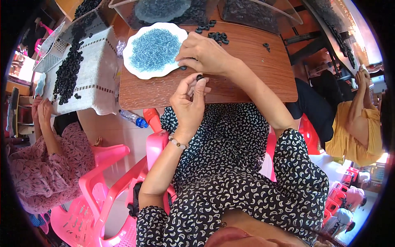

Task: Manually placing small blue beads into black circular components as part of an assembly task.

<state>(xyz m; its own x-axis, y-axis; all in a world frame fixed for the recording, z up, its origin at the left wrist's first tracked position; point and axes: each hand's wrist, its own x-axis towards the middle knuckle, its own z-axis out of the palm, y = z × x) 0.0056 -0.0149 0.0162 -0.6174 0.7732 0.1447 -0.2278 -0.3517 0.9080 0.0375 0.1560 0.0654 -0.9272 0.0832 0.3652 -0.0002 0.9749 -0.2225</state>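
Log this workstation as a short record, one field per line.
Left hand: the left hand pinches a small black piece between thumb and finger
Right hand: the right hand is at the plate's right edge, fingers curled; whether it grips anything is unclear
Plate: white scalloped plate, holding translucent bluish beads
Surface: brown wood-grain table
Loose on table: small black pieces beyond the right hand
Far edge: two clear plastic bins
Left neighbour: white cloth bearing a black heap
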